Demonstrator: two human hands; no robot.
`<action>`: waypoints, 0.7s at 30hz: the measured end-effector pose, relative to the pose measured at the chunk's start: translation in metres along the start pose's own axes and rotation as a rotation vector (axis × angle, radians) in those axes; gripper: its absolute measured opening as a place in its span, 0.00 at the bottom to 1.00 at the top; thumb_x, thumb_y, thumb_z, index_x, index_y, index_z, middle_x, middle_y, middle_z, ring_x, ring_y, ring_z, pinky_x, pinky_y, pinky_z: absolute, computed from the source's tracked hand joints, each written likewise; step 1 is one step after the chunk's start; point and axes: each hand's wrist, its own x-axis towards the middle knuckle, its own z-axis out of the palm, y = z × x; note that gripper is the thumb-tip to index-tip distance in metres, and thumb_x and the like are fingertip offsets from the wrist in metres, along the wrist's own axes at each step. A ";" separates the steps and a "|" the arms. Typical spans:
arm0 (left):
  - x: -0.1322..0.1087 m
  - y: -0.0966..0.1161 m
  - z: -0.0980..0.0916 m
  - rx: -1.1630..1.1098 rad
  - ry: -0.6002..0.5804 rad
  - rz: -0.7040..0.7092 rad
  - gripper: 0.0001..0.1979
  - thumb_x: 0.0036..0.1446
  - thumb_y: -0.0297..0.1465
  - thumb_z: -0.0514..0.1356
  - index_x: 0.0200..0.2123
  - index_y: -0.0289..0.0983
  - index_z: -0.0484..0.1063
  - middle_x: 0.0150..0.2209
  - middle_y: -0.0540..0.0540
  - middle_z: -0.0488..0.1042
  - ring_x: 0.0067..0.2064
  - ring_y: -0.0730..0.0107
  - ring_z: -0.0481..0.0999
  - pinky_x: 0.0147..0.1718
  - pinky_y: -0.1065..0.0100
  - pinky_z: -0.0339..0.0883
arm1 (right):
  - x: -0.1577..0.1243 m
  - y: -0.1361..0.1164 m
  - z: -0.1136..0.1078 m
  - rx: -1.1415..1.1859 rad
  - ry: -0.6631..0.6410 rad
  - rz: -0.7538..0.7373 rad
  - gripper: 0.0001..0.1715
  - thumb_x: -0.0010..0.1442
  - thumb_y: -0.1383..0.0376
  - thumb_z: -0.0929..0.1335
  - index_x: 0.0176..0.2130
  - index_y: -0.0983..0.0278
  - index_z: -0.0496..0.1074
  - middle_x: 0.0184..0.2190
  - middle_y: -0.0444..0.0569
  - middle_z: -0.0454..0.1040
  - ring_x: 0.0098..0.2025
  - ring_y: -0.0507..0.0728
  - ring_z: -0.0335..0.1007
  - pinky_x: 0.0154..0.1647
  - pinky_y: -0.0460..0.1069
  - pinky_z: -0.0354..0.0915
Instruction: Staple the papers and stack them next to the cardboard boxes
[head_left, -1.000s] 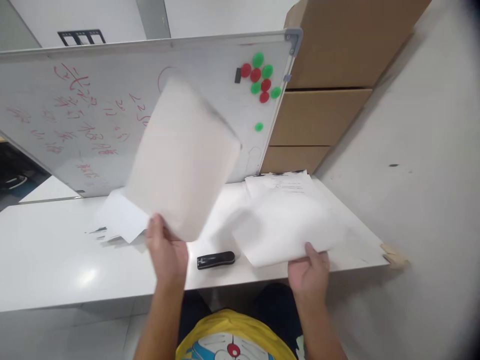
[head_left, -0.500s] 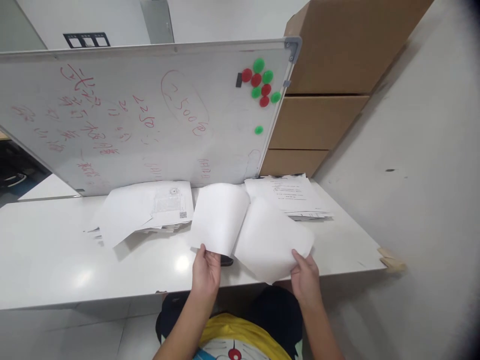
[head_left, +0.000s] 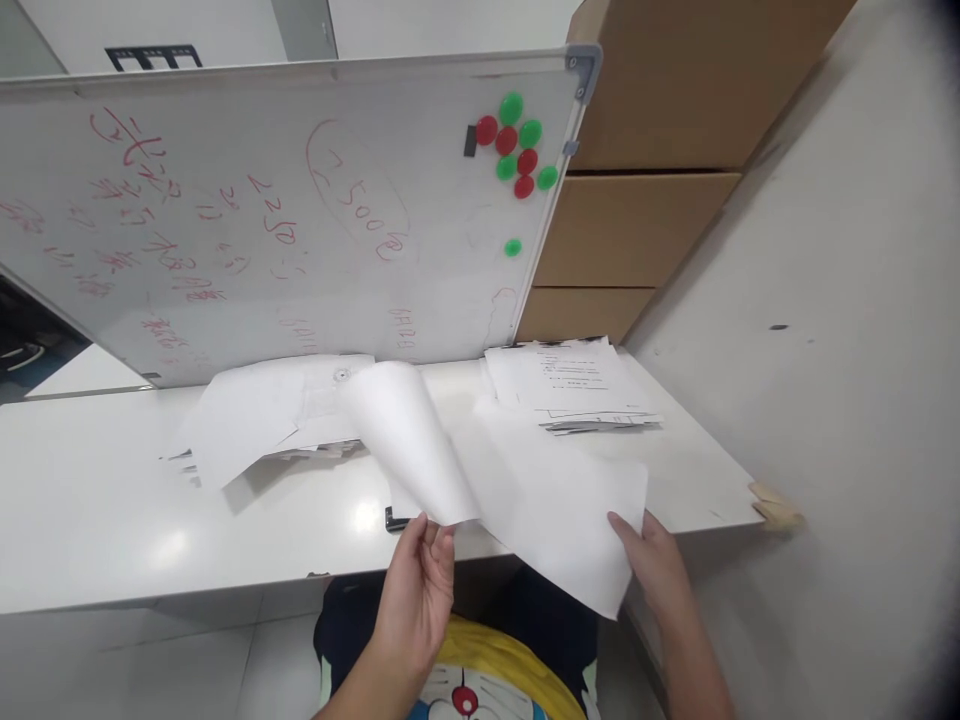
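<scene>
My left hand (head_left: 421,585) pinches the lower edge of a curled white sheet (head_left: 409,435), which bends up and to the left. Between thumb and fingers, my right hand (head_left: 652,560) grips the right edge of another blank white sheet (head_left: 559,500), spread over the desk's front edge. The two sheets meet or overlap near the middle. Partly hidden under the curled sheet, a small black object (head_left: 394,520) lies on the desk.
The white desk (head_left: 90,500) bears a paper pile (head_left: 255,410) at left and a printed stack (head_left: 585,385) at right. Behind stand a whiteboard (head_left: 442,290) with red and green magnets and cardboard boxes (head_left: 630,230). A wall (head_left: 847,400) bounds the right.
My right hand has moved right and down with its sheet. The left sheet has curled more and tilted left, uncovering part of the black object. The view has shifted slightly.
</scene>
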 end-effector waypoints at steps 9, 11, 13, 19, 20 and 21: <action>0.003 -0.021 0.008 0.196 -0.158 -0.144 0.07 0.63 0.23 0.52 0.36 0.29 0.69 0.25 0.48 0.77 0.23 0.78 0.77 0.20 0.82 0.72 | -0.009 -0.009 0.007 0.044 -0.096 0.001 0.28 0.40 0.55 0.74 0.41 0.66 0.76 0.40 0.53 0.80 0.42 0.65 0.76 0.38 0.53 0.71; 0.016 -0.028 0.004 0.294 -0.243 -0.008 0.03 0.58 0.24 0.59 0.31 0.31 0.68 0.24 0.50 0.74 0.22 0.79 0.75 0.21 0.80 0.72 | -0.009 -0.007 0.008 0.092 -0.109 0.018 0.27 0.40 0.56 0.75 0.40 0.65 0.76 0.39 0.52 0.81 0.40 0.64 0.76 0.37 0.53 0.71; 0.028 -0.030 0.000 0.390 -0.345 0.171 0.08 0.52 0.28 0.65 0.29 0.33 0.67 0.23 0.53 0.72 0.23 0.79 0.73 0.22 0.77 0.73 | -0.009 -0.007 0.007 0.136 -0.093 0.032 0.26 0.39 0.56 0.75 0.39 0.65 0.76 0.36 0.51 0.81 0.37 0.63 0.77 0.35 0.52 0.71; 0.050 -0.021 -0.006 0.586 -0.410 0.367 0.15 0.46 0.37 0.68 0.29 0.36 0.66 0.24 0.54 0.68 0.26 0.75 0.73 0.27 0.71 0.74 | -0.025 -0.033 -0.012 0.229 0.354 -0.139 0.25 0.42 0.54 0.74 0.37 0.66 0.75 0.35 0.50 0.79 0.37 0.62 0.75 0.40 0.56 0.71; 0.053 -0.022 -0.008 0.612 -0.414 0.356 0.15 0.46 0.38 0.67 0.29 0.36 0.66 0.25 0.54 0.68 0.26 0.75 0.73 0.27 0.70 0.74 | -0.030 -0.039 -0.018 0.233 0.493 -0.209 0.24 0.43 0.53 0.74 0.36 0.66 0.74 0.36 0.51 0.78 0.39 0.63 0.74 0.42 0.57 0.71; 0.056 -0.023 -0.009 0.635 -0.413 0.362 0.15 0.47 0.38 0.67 0.29 0.36 0.66 0.25 0.53 0.69 0.27 0.74 0.73 0.28 0.69 0.74 | -0.035 -0.045 -0.025 0.239 0.634 -0.280 0.23 0.44 0.52 0.74 0.35 0.66 0.74 0.37 0.52 0.77 0.41 0.65 0.73 0.44 0.58 0.70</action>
